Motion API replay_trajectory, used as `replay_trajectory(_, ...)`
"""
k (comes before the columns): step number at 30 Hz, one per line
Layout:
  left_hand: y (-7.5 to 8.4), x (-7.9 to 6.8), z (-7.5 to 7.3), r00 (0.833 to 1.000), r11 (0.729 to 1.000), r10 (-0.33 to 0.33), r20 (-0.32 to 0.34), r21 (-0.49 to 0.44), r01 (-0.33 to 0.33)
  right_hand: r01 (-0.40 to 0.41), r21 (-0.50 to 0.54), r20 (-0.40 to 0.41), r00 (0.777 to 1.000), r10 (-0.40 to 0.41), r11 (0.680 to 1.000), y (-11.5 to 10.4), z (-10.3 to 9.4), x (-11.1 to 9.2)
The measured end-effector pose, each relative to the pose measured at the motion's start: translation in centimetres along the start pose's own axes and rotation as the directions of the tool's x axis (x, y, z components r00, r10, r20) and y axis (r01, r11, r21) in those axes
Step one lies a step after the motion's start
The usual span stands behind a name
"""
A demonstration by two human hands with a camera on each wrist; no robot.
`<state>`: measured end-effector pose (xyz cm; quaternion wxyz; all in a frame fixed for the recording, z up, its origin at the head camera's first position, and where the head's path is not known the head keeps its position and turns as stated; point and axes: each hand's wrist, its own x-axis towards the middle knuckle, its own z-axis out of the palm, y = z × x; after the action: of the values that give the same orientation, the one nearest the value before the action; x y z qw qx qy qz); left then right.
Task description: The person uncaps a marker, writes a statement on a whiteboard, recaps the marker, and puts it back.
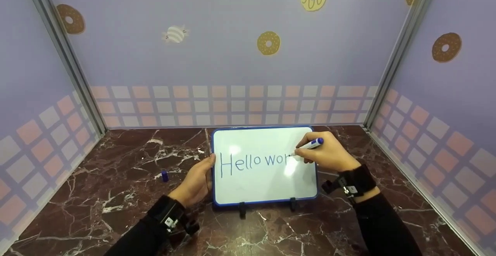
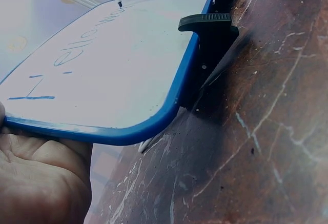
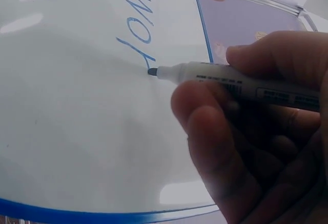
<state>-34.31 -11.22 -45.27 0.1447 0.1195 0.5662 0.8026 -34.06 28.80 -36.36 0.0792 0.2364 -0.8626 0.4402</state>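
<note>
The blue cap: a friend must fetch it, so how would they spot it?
On the dark marbled table, find the blue-framed whiteboard. Left of it, past the left hand, sits a small blue cap. Unlike the blue-ended marker, it is alone and untouched.

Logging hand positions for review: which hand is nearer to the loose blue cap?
Left. The left hand, at the left edge of the whiteboard, is just right of the blue cap; the right hand is farther, over the board's right side.
</note>
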Motion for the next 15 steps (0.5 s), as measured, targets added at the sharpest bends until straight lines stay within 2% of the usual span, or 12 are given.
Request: replay_trajectory(15, 0.05, -0.02, -0.01, 1.000, 1.000, 0.000, 0.011, -0.009, 0.000, 0.016, -0.004, 0.002, 1.000, -0.016, 1.000, 0.01, -0.06, -0.02)
